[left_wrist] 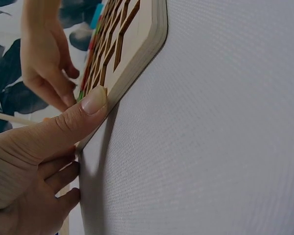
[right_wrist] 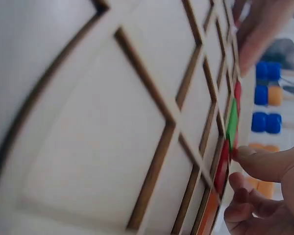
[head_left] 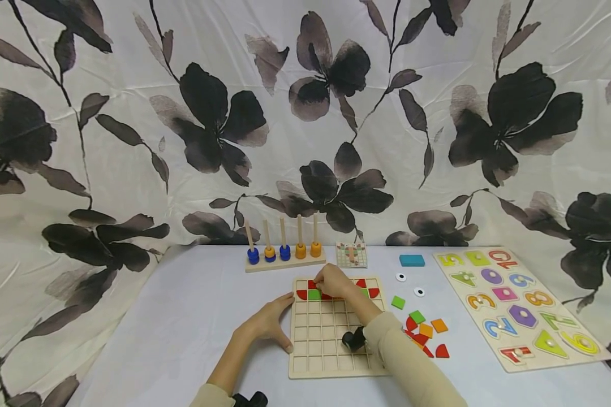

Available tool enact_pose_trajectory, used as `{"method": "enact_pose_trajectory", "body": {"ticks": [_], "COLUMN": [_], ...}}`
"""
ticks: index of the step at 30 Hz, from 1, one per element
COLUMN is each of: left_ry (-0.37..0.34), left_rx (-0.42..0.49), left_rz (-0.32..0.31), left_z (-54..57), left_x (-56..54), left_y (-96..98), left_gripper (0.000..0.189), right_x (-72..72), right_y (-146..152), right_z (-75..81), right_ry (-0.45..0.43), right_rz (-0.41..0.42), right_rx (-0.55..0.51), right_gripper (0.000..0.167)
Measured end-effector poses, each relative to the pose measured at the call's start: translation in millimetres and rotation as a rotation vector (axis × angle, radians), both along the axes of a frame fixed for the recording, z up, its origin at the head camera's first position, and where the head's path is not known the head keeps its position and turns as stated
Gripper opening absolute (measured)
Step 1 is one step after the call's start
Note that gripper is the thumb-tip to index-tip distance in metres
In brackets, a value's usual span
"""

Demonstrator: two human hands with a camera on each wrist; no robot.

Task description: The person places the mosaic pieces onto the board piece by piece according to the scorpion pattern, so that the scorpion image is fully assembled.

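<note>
A wooden grid board (head_left: 313,345) lies flat on the white-covered table, with red and green tiles set along its far rows. My right hand (head_left: 333,281) reaches over the board to the far left cells. There its thumb and fingertips pinch a red tile (head_left: 312,285), just beside a green tile (head_left: 314,294). In the right wrist view, the thumb tip is right at the tiles near the board's edge. My left hand (head_left: 267,322) spreads along the board's left side, its thumb (left_wrist: 94,100) resting at the rim in the left wrist view.
Loose red, green and orange tiles (head_left: 439,325) lie right of the board, below two white discs (head_left: 419,292) and a blue block (head_left: 412,260). A number puzzle board (head_left: 534,333) is at far right. Behind stand a bead peg rack (head_left: 285,263) and a pattern card (head_left: 352,255).
</note>
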State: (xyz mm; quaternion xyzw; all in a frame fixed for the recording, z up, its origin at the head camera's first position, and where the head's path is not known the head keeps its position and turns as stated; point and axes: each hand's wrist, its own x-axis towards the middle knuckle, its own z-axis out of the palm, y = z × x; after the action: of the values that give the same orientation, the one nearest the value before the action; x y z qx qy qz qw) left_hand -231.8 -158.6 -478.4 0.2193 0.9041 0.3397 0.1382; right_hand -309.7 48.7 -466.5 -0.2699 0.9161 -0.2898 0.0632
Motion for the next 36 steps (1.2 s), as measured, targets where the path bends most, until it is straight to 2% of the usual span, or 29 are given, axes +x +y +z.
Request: {"method": "enact_pose_trajectory", "body": {"ticks": [3, 6, 12, 16, 22, 27, 31, 36], "left_ry": [-0.003, -0.008, -0.002, -0.014, -0.018, -0.013, -0.014, -0.018], "left_rx": [-0.007, -0.015, -0.008, -0.010, -0.036, -0.031, -0.027, -0.027], "left_rz": [0.005, 0.007, 0.003, 0.010, 0.022, 0.019, 0.017, 0.018], "left_z": [0.2, 0.2, 0.9, 0.8, 0.2, 0.6, 0.4, -0.6], "left_x": [0.3, 0.9, 0.7, 0.6, 0.4, 0.7, 0.8, -0.4], "left_y": [0.6, 1.2, 1.5, 1.9, 2.6, 1.9, 1.8, 1.9], "left_gripper": [0.109, 0.109, 0.109, 0.109, 0.110, 0.110, 0.110, 0.110], "right_x": [0.8, 0.7, -1.1, -0.6, 1.5, 0.8, -0.6, -0.8], "right_y": [18, 41, 96, 133, 178, 195, 198, 197], "right_z": [0.8, 3.7, 11.4, 10.2, 4.0, -1.9, -4.8, -6.4], "right_ry": [0.022, 0.030, 0.008, -0.026, -0.034, -0.064, -0.098, -0.092], "right_rz": [0.019, -0.013, -0.177, -0.291, -0.385, -0.403, -0.415, -0.414], "right_rx": [-0.067, -0.105, -0.087, -0.051, 0.004, 0.052, 0.068, 0.056], "right_gripper": [0.022, 0.026, 0.030, 0.033, 0.037, 0.039, 0.039, 0.033]}}
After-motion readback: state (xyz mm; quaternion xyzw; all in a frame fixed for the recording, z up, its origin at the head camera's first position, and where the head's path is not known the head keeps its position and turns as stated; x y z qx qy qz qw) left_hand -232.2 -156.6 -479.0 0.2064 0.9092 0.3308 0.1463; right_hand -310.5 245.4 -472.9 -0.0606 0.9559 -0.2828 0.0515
